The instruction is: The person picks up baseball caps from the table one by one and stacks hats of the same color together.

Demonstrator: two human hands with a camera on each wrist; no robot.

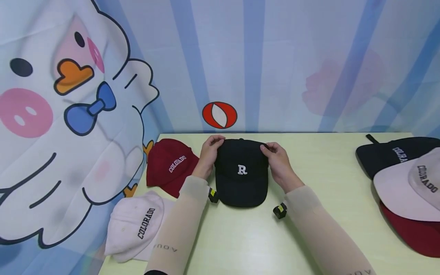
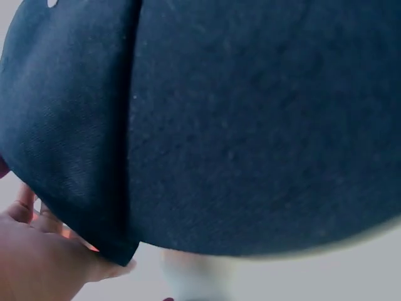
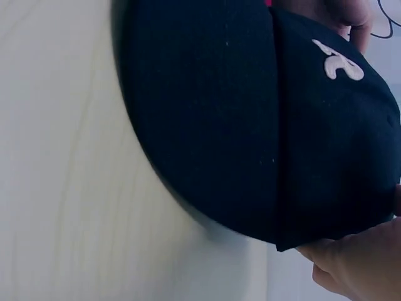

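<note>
A black baseball cap (image 1: 241, 187) with a white letter R on its front is between my two hands, brim toward me. My left hand (image 1: 208, 154) grips the crown's left side near the top, and my right hand (image 1: 280, 162) pinches its upper right side, thumb in front. In the left wrist view the cap's dark brim (image 2: 250, 125) fills most of the picture, with the left hand (image 2: 50, 257) at the crown's edge. The right wrist view shows the brim (image 3: 200, 113) close over the table and the right hand (image 3: 363, 260) at the crown's side.
To the left lie a dark red cap (image 1: 168, 164) and a white cap (image 1: 132, 225), both lettered COLORADO. At the right, a white cap (image 1: 395, 191) overlaps a black cap (image 1: 378, 154) and a dark red one (image 1: 409, 233). A printed curtain (image 1: 275, 68) hangs behind the pale table (image 1: 326, 172).
</note>
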